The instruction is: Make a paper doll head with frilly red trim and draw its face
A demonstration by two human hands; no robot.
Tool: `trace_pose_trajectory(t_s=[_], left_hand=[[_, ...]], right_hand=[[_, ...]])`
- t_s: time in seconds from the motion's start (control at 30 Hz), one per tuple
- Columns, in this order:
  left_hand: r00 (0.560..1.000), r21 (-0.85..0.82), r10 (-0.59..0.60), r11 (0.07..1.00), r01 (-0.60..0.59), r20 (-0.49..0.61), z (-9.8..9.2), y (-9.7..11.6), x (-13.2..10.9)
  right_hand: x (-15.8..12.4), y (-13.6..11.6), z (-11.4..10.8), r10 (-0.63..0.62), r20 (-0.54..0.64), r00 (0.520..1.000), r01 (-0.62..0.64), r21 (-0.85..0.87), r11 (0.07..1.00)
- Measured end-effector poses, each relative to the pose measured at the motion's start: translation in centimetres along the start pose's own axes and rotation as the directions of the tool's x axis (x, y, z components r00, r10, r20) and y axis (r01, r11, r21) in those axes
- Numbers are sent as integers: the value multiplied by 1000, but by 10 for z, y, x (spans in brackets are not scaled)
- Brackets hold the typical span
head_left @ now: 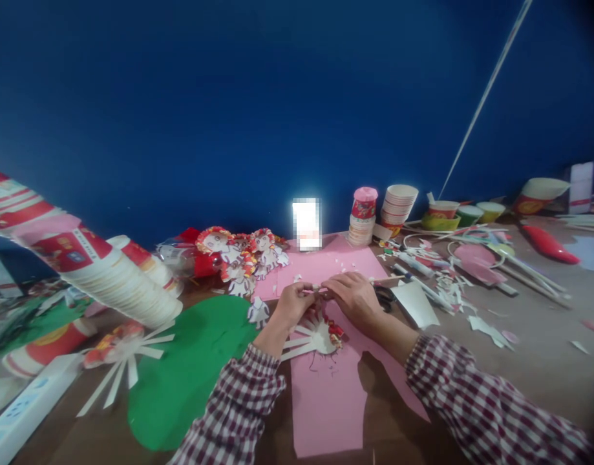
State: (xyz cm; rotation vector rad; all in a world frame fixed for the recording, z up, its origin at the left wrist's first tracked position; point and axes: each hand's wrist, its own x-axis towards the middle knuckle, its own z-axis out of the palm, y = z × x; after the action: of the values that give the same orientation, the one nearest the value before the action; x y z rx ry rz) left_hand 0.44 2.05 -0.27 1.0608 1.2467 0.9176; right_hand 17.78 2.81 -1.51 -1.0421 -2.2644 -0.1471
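Note:
My left hand (293, 309) pinches a curled strip of a cut paper cup (320, 337), whose white strips fan out below my fingers. Some of its red-and-yellow strips are rolled into curls at the right side. My right hand (355, 298) meets the left at the same strip, its fingers closed over a thin stick (390, 281) that sticks out to the right. How the strip lies around the stick is hidden by my fingers. Beneath both hands lies a pink sheet (328, 420) with a cut-away edge.
Left are a green sheet (194, 374), another fringed cup (127, 352), leaning stacked cups (117, 278) and a power strip (32, 410). Behind stand paper animal cutouts (238, 265), a lit screen (307, 224) and cup stacks (398, 206). Paper scraps (446, 290) and a red object (551, 244) lie right.

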Motion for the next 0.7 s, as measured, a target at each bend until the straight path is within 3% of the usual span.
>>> trace_pose_trajectory(t_s=[0.7], left_hand=[[999,-4,53,999,-53,-9,-1,-2,1]], right_hand=[[0,0,2,-8,-32,999,7,-22,1000]])
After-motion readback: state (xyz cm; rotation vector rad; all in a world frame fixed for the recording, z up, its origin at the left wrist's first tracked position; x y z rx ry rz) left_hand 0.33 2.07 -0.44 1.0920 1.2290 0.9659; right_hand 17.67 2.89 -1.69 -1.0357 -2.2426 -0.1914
